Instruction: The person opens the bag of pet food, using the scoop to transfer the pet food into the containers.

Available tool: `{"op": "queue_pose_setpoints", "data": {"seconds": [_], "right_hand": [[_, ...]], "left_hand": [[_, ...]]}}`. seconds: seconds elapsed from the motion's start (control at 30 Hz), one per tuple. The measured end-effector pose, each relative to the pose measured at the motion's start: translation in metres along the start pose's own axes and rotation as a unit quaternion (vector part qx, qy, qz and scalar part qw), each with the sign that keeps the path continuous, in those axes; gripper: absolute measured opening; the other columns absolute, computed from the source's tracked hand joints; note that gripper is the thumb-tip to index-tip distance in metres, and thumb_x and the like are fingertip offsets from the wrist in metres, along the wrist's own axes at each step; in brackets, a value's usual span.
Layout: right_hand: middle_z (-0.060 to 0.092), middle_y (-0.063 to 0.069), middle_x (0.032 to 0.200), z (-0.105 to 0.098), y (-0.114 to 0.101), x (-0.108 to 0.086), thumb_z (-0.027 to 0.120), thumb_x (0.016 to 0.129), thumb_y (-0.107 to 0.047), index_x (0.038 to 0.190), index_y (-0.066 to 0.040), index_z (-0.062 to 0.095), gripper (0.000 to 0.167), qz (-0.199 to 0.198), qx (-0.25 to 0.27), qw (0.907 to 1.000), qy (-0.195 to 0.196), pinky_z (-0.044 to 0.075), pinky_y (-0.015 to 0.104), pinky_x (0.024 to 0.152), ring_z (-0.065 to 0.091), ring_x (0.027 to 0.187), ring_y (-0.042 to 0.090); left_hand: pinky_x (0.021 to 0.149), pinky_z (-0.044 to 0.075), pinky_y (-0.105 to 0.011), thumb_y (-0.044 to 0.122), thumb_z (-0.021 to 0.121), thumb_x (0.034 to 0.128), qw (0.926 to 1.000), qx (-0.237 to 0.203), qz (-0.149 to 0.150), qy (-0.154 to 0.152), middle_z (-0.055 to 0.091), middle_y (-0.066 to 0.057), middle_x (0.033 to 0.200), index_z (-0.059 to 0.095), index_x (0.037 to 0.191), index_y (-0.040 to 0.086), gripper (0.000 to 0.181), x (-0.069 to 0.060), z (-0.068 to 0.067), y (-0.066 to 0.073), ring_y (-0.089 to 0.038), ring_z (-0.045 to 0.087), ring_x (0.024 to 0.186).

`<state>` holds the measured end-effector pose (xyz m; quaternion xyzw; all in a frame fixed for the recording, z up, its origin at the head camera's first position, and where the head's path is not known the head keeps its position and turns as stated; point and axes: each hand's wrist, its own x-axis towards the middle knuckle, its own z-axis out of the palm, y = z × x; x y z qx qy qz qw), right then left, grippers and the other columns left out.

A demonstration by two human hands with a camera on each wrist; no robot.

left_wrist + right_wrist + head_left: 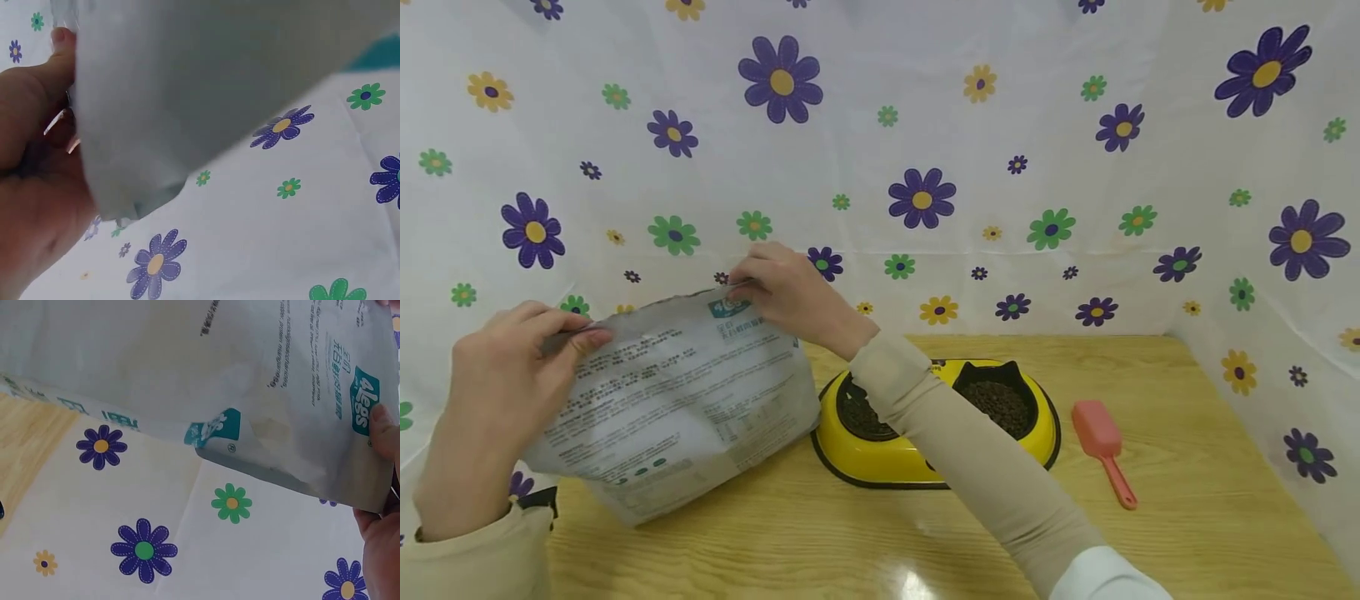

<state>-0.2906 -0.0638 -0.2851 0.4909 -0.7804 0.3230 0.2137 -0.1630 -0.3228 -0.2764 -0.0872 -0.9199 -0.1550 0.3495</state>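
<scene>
A white pet food bag [677,408] with printed text and a teal logo leans tilted above the table at the left. My left hand [505,400] pinches its top edge at the left corner, thumb on the near face. At the top right corner my right hand [786,292] grips the same edge, and in the right wrist view its thumb [381,422] presses beside the logo. Under my right forearm stands a yellow double pet bowl [887,458]. Brown kibble [996,404] lies in its right dish and also in the left one, partly hidden by the sleeve.
A pink scoop [1097,429] lies on the wooden table [1210,500] right of the bowl. A white cloth [865,125] printed with flowers hangs behind the table and along its right side. A small black object [542,502] shows near my left wrist.
</scene>
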Motion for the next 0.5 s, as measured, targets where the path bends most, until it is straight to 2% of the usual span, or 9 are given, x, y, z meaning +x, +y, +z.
{"op": "queue_pose_setpoints", "data": {"seconds": [0.03, 0.1, 0.17, 0.23, 0.33, 0.4, 0.5], "right_hand": [[0.071, 0.007, 0.099, 0.0, 0.001, 0.0, 0.068, 0.098, -0.01, 0.104, -0.002, 0.076, 0.013, 0.0, -0.001, 1.0, 0.005, 0.044, 0.009, 0.08, 0.062, 0.093, 0.016], [0.071, 0.007, 0.099, 0.002, 0.003, 0.0, 0.068, 0.098, -0.01, 0.104, -0.002, 0.076, 0.013, -0.003, -0.006, 0.9999, 0.013, 0.044, 0.009, 0.08, 0.062, 0.092, 0.016], [0.073, 0.007, 0.1, 0.002, 0.003, 0.0, 0.069, 0.098, -0.012, 0.106, -0.002, 0.076, 0.014, 0.001, -0.014, 0.9998, 0.016, 0.046, 0.01, 0.081, 0.063, 0.093, 0.017], [0.074, 0.008, 0.111, -0.001, 0.003, -0.002, 0.069, 0.098, -0.015, 0.115, -0.002, 0.074, 0.022, 0.019, -0.025, 0.9994, 0.01, 0.048, 0.012, 0.091, 0.066, 0.103, 0.017], [0.068, 0.009, 0.134, -0.007, 0.0, -0.013, 0.069, 0.099, -0.02, 0.134, -0.003, 0.065, 0.039, 0.057, -0.033, 0.9978, 0.0, 0.045, 0.02, 0.111, 0.062, 0.126, 0.02], [0.058, 0.01, 0.149, -0.013, 0.0, -0.027, 0.068, 0.1, -0.023, 0.145, -0.005, 0.057, 0.05, 0.084, -0.034, 0.9959, -0.008, 0.038, 0.029, 0.122, 0.053, 0.14, 0.023], [0.046, 0.012, 0.16, -0.024, 0.004, -0.054, 0.067, 0.101, -0.025, 0.152, -0.007, 0.049, 0.058, 0.112, -0.026, 0.9932, -0.017, 0.035, 0.04, 0.125, 0.045, 0.148, 0.027]], "left_hand": [[0.068, 0.025, 0.001, -0.005, 0.078, 0.0848, 1.0, -0.002, 0.003, 0.004, 0.067, -0.027, 0.088, 0.073, 0.094, -0.012, 0.013, 0.001, 0.001, 0.0, -0.044, 0.062, 0.079], [0.068, 0.024, 0.003, -0.003, 0.078, 0.0856, 0.9999, -0.002, -0.012, 0.003, 0.068, -0.026, 0.089, 0.074, 0.096, -0.01, 0.013, 0.003, 0.002, 0.0, -0.041, 0.062, 0.079], [0.074, 0.038, -0.006, 0.002, 0.077, 0.089, 0.9995, 0.002, -0.031, -0.004, 0.067, -0.027, 0.095, 0.074, 0.103, -0.009, 0.018, 0.002, 0.003, -0.001, -0.043, 0.061, 0.087], [0.084, 0.048, -0.027, 0.006, 0.077, 0.09, 0.9995, 0.002, -0.032, 0.0, 0.067, -0.029, 0.103, 0.074, 0.113, -0.006, 0.026, -0.001, 0.006, -0.002, -0.046, 0.06, 0.095], [0.093, 0.042, -0.062, 0.02, 0.076, 0.0939, 0.9994, -0.006, -0.012, 0.032, 0.065, -0.032, 0.119, 0.069, 0.127, -0.002, 0.04, -0.009, 0.007, 0.003, -0.052, 0.055, 0.111], [0.1, 0.04, -0.058, 0.036, 0.071, 0.0968, 0.9968, -0.019, 0.012, 0.077, 0.065, -0.031, 0.124, 0.069, 0.129, 0.0, 0.049, -0.017, 0.006, 0.013, -0.053, 0.053, 0.114], [0.108, 0.036, -0.037, 0.057, 0.06, 0.0983, 0.9888, -0.045, 0.032, 0.139, 0.067, -0.03, 0.124, 0.072, 0.123, -0.002, 0.065, -0.034, 0.007, 0.039, -0.052, 0.055, 0.112]]}}
